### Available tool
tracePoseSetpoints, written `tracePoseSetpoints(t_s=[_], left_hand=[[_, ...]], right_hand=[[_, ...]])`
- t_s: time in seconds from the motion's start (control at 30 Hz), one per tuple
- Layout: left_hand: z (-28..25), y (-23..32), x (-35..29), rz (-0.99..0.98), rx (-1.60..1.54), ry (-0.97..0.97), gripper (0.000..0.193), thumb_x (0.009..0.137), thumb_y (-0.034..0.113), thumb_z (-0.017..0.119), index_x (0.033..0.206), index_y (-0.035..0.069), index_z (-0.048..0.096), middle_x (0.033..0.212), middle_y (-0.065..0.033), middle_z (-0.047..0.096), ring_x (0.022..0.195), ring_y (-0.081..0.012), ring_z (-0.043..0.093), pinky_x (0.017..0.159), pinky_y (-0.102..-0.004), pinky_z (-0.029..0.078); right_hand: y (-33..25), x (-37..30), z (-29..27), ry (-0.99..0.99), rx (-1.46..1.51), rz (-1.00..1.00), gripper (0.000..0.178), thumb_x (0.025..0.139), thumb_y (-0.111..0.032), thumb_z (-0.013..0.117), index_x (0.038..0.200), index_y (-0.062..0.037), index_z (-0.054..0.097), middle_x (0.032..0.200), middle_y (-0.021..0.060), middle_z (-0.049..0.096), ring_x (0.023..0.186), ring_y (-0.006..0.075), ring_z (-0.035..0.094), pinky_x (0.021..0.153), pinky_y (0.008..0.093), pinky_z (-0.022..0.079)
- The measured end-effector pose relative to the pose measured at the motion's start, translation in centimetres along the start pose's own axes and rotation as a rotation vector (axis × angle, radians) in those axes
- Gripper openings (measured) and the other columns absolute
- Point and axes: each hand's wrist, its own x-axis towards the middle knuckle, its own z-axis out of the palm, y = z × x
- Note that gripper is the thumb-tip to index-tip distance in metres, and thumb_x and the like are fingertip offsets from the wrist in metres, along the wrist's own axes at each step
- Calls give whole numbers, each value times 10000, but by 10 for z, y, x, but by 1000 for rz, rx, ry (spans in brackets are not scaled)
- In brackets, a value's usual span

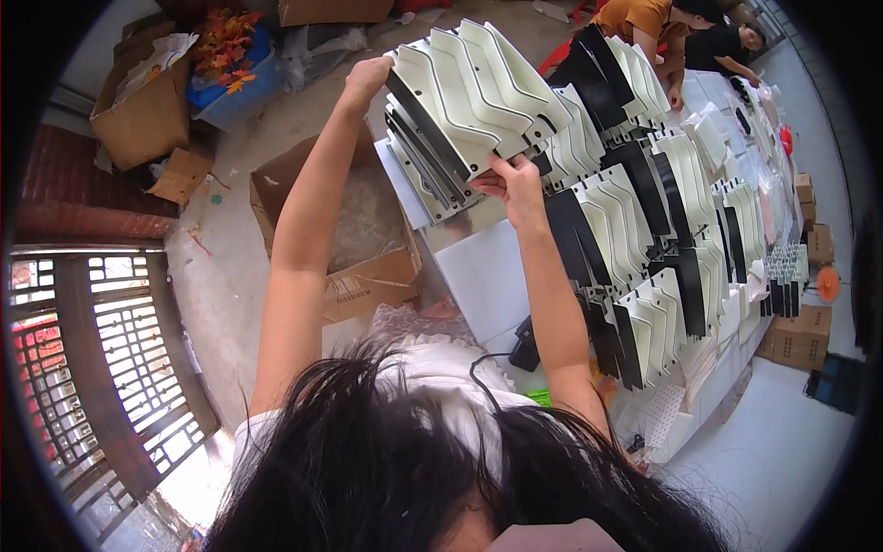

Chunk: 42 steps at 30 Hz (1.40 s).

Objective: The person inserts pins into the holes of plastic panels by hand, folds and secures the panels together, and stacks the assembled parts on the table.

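Both my hands hold a cream-white rack (474, 92) with wavy dividers and a black side panel, tilted over a stack of similar pieces (425, 166). My left hand (368, 81) grips its upper left corner, fingers wrapped round the edge. At the lower edge, near the front corner, my right hand (513, 187) is closed with the thumb on top. Whether the rack rests on the stack below cannot be made out. Just right of my right hand stand several more cream racks (614, 216) with black panels (575, 235), packed in rows on the table.
A cardboard box (372, 285), its top open, is on the floor below my left forearm. Farther left are a blue bin (235, 106) of orange leaves and another carton (143, 120). Two people (635, 23) work at the table's far end. White sheets (483, 281) lie near me.
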Motion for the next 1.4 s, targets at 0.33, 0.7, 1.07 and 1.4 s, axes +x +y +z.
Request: tracePoseSetpoints(t_s=[0.33, 0.7, 1.07, 1.4], left_hand=[[-3, 24, -37, -6, -244, 0, 406, 824, 260, 555, 1104, -24, 629, 1043, -94, 642, 975, -185, 563, 869, -305, 418], [-4, -1, -8, -98, -275, -31, 433, 838, 435, 508, 1170, 171, 593, 1174, 1, 568, 1101, -182, 479, 947, -436, 319], [17, -161, -168, 46, -285, 317, 303, 917, 95, 473, 1193, -10, 546, 1106, -113, 602, 1050, -200, 563, 936, -305, 422], [15, -399, -322, -294, -272, 179, 376, 846, -18, 477, 1218, 31, 513, 1124, -121, 596, 1059, -191, 565, 945, -304, 428]], right_hand=[[7, -5, -11, -21, -4, 29, 272, 878, -229, 629, 964, 28, 599, 791, 147, 678, 660, 212, 687, 568, 243, 554], [-7, -23, -41, -100, -123, 75, 372, 897, -354, 624, 820, 9, 609, 712, 141, 669, 567, 184, 665, 521, 249, 540], [-160, 134, -275, 858, -1090, -717, 204, 830, -175, 645, 988, -47, 670, 885, 133, 700, 829, 281, 671, 752, 361, 519], [-173, 243, -282, 746, -1593, -257, 357, 752, -385, 695, 925, -74, 717, 955, 156, 690, 930, 335, 651, 831, 417, 498]])
